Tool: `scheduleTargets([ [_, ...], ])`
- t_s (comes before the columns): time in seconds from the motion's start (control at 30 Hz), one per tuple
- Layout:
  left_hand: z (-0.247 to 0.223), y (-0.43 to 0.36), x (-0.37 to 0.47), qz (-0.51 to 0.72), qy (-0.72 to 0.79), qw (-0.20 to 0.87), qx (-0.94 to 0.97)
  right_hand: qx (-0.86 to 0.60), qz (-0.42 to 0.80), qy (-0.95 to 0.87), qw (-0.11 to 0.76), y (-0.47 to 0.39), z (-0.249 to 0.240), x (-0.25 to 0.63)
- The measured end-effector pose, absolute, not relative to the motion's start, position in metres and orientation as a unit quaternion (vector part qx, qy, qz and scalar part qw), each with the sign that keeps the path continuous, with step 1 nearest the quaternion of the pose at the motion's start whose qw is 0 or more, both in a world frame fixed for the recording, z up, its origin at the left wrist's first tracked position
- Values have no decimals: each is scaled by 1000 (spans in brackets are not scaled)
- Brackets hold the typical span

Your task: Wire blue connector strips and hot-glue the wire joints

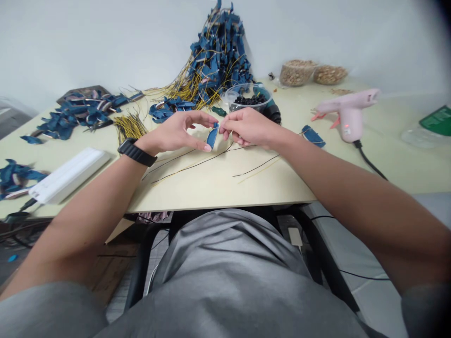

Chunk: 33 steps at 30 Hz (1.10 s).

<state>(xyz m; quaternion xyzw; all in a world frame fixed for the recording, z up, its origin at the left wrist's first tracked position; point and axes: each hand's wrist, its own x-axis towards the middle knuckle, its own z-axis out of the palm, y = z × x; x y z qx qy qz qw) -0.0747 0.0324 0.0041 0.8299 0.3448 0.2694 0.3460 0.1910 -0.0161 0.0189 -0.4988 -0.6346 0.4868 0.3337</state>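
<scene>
A small blue piece [212, 136] is held upright between the thumb and fingers of my left hand [179, 131], which wears a black watch. Close on its right, my right hand [244, 126] has its fingertips pinched together at the piece's upper edge; whatever they hold is too small to make out. Thin black and yellow wires [190, 165] run over the table below both hands. Another blue piece [313, 136] with wire lies beyond my right forearm.
A tall heap of wired blue pieces [221, 56] stands at the back, near a clear bowl of black bits [251, 99]. A pink glue gun [348, 115] is at right, a white power bank-like box [70, 176] at left. Blue pieces [84, 110] cover the back left.
</scene>
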Motion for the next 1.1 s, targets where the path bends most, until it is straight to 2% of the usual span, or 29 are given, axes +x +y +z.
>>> scheduleTargets([
  [1.1,4,34,-75,259,344,345,834,-480,488,-655,321,-11,11,194],
])
